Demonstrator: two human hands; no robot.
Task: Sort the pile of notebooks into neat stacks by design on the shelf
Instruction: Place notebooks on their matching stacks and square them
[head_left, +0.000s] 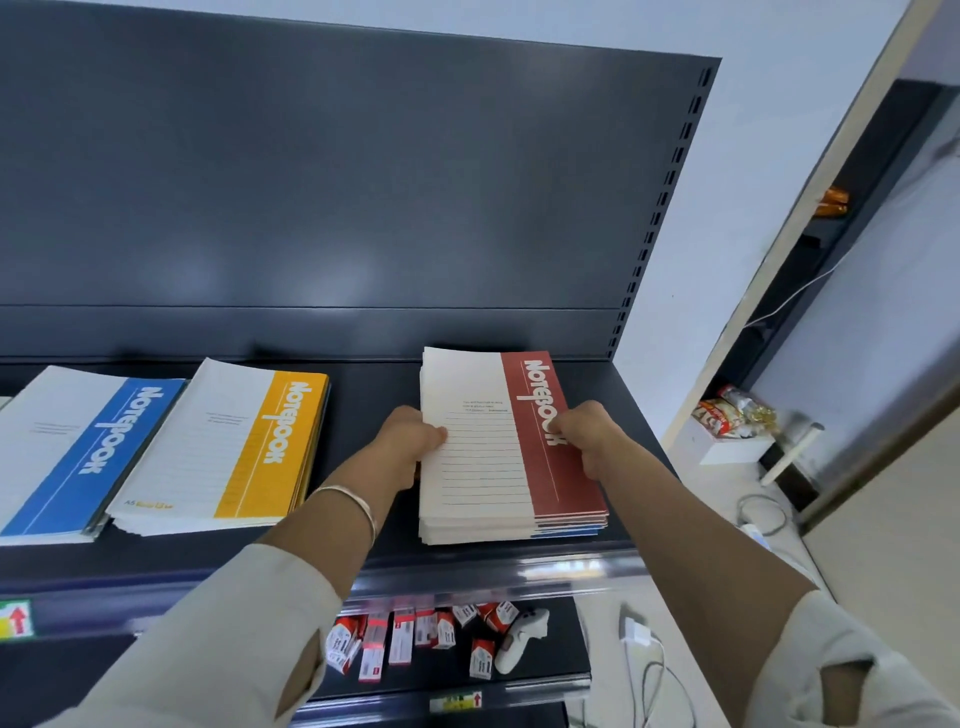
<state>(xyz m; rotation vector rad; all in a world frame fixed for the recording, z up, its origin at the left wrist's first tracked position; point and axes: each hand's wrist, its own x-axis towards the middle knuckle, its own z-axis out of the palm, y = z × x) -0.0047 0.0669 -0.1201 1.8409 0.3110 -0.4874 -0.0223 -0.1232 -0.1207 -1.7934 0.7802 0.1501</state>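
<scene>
The left hand (413, 436) grips the red notebook stack (483, 467) at its 9 o'clock edge and the right hand (582, 431) at 3 o'clock, apparently squaring it on the shelf (363, 395). Next, the blue-edged copies (571, 531) underneath need pulling out.

We look through one wide-angle camera on the person's head, facing forward and down onto the shelf (363, 400) from close by. Its back panel (363, 182) bows and fills the upper frame.
</scene>
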